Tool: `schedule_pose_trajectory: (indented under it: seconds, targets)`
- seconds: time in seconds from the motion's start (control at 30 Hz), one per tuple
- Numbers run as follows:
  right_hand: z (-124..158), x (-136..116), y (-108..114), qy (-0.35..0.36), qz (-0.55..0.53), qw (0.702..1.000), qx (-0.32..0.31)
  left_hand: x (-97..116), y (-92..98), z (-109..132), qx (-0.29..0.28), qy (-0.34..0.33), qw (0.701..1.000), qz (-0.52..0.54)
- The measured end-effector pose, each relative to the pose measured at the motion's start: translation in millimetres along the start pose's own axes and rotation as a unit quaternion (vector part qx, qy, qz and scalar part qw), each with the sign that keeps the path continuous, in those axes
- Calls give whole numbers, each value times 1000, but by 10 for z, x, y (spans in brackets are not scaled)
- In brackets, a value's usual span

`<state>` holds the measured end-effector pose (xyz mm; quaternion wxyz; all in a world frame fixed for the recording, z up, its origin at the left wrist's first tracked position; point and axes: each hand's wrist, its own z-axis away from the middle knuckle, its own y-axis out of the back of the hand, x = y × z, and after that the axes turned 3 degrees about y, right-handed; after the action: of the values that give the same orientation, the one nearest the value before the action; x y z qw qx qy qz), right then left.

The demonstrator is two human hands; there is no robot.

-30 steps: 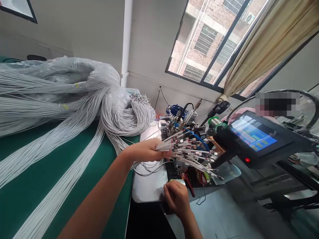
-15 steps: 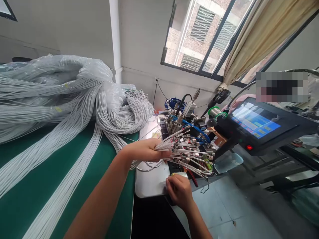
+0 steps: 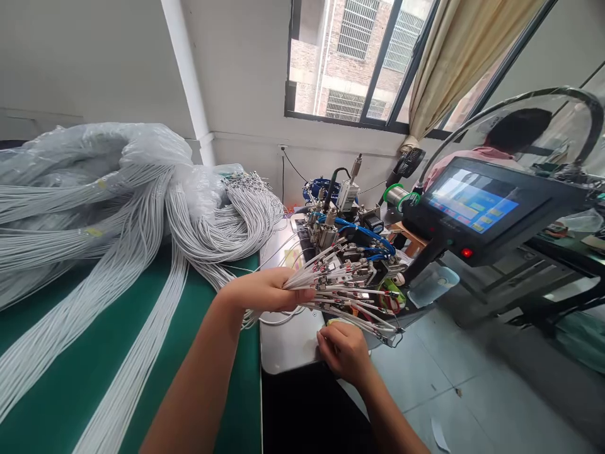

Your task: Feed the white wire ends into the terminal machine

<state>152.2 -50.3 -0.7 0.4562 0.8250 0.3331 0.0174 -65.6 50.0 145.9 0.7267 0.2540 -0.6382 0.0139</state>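
Note:
My left hand [image 3: 271, 290] is wrapped round a thick bundle of white cables [image 3: 340, 287], held over the metal plate of a bench machine [image 3: 340, 227]. The cable ends fan out to the right, tipped with small metal connectors and touches of red. Below the bundle, my right hand [image 3: 344, 350] rests with curled fingers at the plate's front right edge. A pale yellowish thing shows just behind its knuckles; whatever the fingers hold, if anything, is hidden.
Long white cables [image 3: 137, 340] and plastic-wrapped bundles lie on a green table [image 3: 212, 378] at left. A touchscreen [image 3: 472, 195], a green-rimmed wire spool [image 3: 401, 197] and a clear plastic tray [image 3: 433, 285] stand right. A person [image 3: 515, 132] sits beyond the screen.
The view has shifted a little to the right. My left hand still grips the cable bundle, and my right hand stays curled by the plate's edge.

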Motion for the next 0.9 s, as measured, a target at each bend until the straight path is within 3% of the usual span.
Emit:
schedule_pose_trajectory:
  seconds: [0.13,0.27,0.33,0.4,0.47,0.53,0.63,0.7,0.8,0.9]
  targets:
    - [21,-1,54,-8,-52,999,4,-24,8,-4,-11,12,1000,5]
    - [95,45,117,-70,-234,969,37,-25,7,-14,-26,16,999,-10]
    - [113,77,139,-158,-328,923,122,-12,3,-17,-29,17,999,-24]
    - [91,110,184,-254,-406,850,220,11,-2,-12,-30,19,999,-39]
    - [34,150,288,-326,-465,777,271,39,-6,-3,-34,20,998,-55]
    - [-37,199,463,-350,-471,753,296,64,-10,4,-37,25,997,-71]
    - [-134,247,808,-320,-459,782,274,81,-17,0,-38,32,995,-85]
    - [-192,220,1026,-278,-415,831,247,74,-23,-14,-45,35,994,-88]
    - [-291,81,1243,-229,-323,909,132,47,-32,-36,-51,53,993,-92]
    - [-404,-76,1308,-194,-234,951,60,22,-35,-50,-57,72,991,-94]
